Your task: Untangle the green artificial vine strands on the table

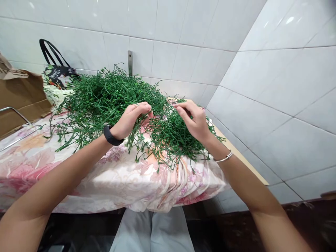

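Your left hand (132,119) is curled, with the fingertips pinched shut on a few strands of the green stems (105,101). Your right hand (193,120) lies on the same heap with its fingers bent and their tips in the strands. I can't tell whether it grips any of them.

The heap sits under and between both hands. Its bulk spreads beyond and left of your left hand, and a smaller clump lies under your right. The long axis runs from far-left to near-right. Loose stem ends splay outward, and some trail toward you over the table edge.

There's a black wristband (111,136) on your left wrist and a bracelet (223,158) on your right. A floral cloth (118,182) lies beneath the stems and drapes down below your hands. A cardboard box (21,98) and a bag (56,71) sit well left of your left hand. The tiled wall (275,87) is just right of your right hand.
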